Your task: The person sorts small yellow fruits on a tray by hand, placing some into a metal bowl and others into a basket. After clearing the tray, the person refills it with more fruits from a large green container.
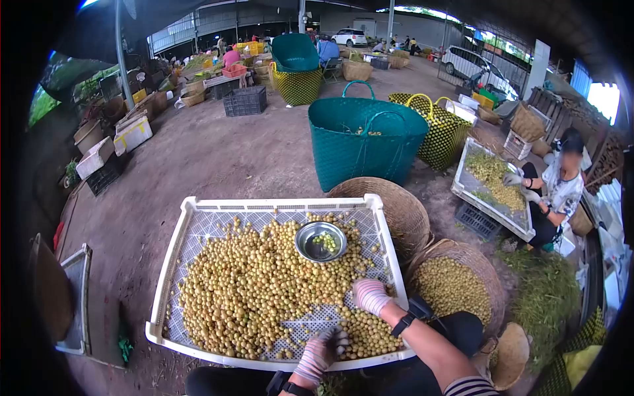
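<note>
A white mesh tray (173, 264) lies in front of me with a wide layer of small round yellow-brown fruits (244, 284). On the fruits, near the tray's far right, rests a metal bowl (320, 241) with a few green fruits inside. My right hand (372, 296), in a striped glove, is over the fruits by the tray's right side, its fingers curled and what they hold hidden. My left hand (321, 353), also gloved, is low over the fruits near the tray's front edge; its dark fingertips are blurred.
Right of the tray stand a fruit-filled wicker basket (456, 290) and another wicker basket (389, 211). Beyond is a large teal basket (360, 148). A co-worker (561, 178) handles fruits on another tray (492, 211). A black crate (245, 101) stands farther off.
</note>
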`<state>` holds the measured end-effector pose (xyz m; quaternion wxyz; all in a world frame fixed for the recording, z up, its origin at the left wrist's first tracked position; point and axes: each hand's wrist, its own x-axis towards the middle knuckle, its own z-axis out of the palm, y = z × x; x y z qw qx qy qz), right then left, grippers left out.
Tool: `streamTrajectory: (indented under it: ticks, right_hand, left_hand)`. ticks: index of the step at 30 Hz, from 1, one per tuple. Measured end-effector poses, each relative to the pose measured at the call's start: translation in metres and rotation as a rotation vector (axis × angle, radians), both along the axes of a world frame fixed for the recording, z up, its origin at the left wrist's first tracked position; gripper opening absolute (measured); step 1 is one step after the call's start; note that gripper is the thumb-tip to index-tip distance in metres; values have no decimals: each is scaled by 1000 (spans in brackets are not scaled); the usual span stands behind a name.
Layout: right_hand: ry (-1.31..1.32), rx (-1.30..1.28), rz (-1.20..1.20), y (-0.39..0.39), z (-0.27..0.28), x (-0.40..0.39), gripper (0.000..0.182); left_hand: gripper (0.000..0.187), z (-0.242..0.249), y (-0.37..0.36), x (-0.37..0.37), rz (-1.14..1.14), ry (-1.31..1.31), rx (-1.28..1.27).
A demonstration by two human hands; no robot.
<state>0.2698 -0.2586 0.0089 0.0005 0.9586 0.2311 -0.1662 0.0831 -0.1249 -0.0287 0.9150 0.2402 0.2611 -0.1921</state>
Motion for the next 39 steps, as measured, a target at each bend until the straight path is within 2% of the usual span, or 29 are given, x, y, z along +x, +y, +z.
streamTrajectory:
  ticks: [1, 3, 7, 12, 15, 18, 20, 22, 25, 29, 30, 31, 33, 34, 35, 37, 39]
  right_hand:
    - [35, 56, 61, -4, 13, -11, 24]
    - [146, 434, 71, -10, 37, -48, 23]
    - [228, 417, 244, -9, 56, -89, 25]
    - [129, 497, 330, -17, 53, -94, 33]
    - [154, 202, 488, -14, 65, -92, 35]
    - [171, 244, 509, -18, 74, -98, 31]
    - [312, 232, 379, -20, 38, -91, 26]
    - [413, 233, 325, -22, 36, -87, 20]
    - [215, 364, 342, -27, 58, -99, 17]
    - [142, 612, 187, -28, 47, -111, 15]
    - [74, 583, 228, -28, 43, -113, 15]
    - [28, 700, 122, -31, 34, -115, 17]
    - [298, 610, 143, -40, 36, -121, 21]
    - [432, 443, 292, -41, 42, -129, 25]
    - [635, 207, 333, -43, 53, -134, 31]
    - [522, 254, 329, -45, 45, -126, 32]
    - [239, 548, 182, -48, 43, -91, 28]
  left_hand:
    - [28, 2, -1, 1, 4, 22, 19]
    - [27, 6, -2, 3, -19, 41, 15]
    - [25, 1, -5, 1, -35, -18, -17]
    - [24, 8, 0, 0, -67, -104, 17]
    - [22, 21, -2, -4, -50, -83, 98]
    - [24, 19, -3, -7, -47, -83, 220]
    - [25, 28, -1, -8, -37, -71, 239]
    - [30, 25, 0, -8, -50, -113, 329]
    - [37, 27, 1, -6, -59, -144, 380]
    - [34, 37, 1, -4, -28, -124, 322]
    - [33, 30, 2, -3, -10, -135, 324]
    - [32, 22, 5, -4, 5, -144, 330]
    - [31, 33, 10, -3, 65, -98, 402]
    - [30, 27, 15, -2, 94, -68, 322]
    - [30, 22, 19, 0, 102, -67, 238]
    - [31, 21, 23, 0, 115, -80, 99]
    - [28, 22, 19, 0, 116, -122, 107]
